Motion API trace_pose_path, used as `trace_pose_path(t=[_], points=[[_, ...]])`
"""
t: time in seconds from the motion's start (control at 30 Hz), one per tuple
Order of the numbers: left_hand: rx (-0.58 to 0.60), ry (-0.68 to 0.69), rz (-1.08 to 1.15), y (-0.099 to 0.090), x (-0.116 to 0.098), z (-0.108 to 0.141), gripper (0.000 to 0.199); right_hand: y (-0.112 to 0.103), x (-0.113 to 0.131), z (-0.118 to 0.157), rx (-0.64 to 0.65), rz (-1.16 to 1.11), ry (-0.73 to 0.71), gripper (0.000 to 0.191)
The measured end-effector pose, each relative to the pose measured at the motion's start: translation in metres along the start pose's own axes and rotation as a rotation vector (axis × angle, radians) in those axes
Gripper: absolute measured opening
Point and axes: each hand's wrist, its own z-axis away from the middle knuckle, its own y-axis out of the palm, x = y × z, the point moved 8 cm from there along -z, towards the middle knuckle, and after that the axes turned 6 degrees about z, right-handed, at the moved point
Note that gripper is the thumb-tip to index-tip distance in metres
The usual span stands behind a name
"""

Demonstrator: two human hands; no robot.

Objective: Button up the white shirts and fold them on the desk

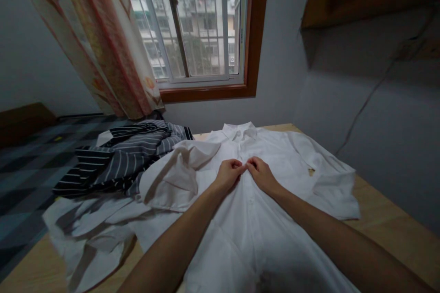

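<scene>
A white button-up shirt [288,160] lies spread front side up on the wooden table, its collar pointing away from me toward the window. My left hand [229,173] and my right hand [260,173] meet at the front placket below the collar. Both pinch the cloth there with thumb and fingers, the fingertips nearly touching. Any button between them is hidden by the fingers. Below the hands the placket runs down toward me, with small buttons faintly showing.
Left of the shirt lie crumpled white cloth [172,178] and a heap of dark striped clothing [134,146]. A bed with a checked cover [20,183] adjoins the wooden table [385,210]. A window [202,23], a curtain [99,32] and a wall shelf [343,13] are beyond.
</scene>
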Motion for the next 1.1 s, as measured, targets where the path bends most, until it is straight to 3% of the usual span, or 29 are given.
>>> trace_pose_path(t=[0.1,0.63,0.8,1.1], points=[[0.041,-0.014,0.037,0.001,0.003,0.001,0.029,-0.004,0.003,0.005,-0.044,0.027,-0.006,0.016],[-0.037,0.168,-0.062,-0.003,-0.023,0.009,0.022,-0.013,0.019,0.017,-0.083,0.229,-0.086,0.012],[-0.115,0.242,-0.166,0.000,-0.032,0.017,0.012,-0.013,0.008,0.015,-0.118,0.127,0.016,0.014],[-0.110,0.306,-0.201,0.001,-0.036,0.024,0.008,-0.005,-0.002,0.011,0.007,-0.099,0.080,0.030]])
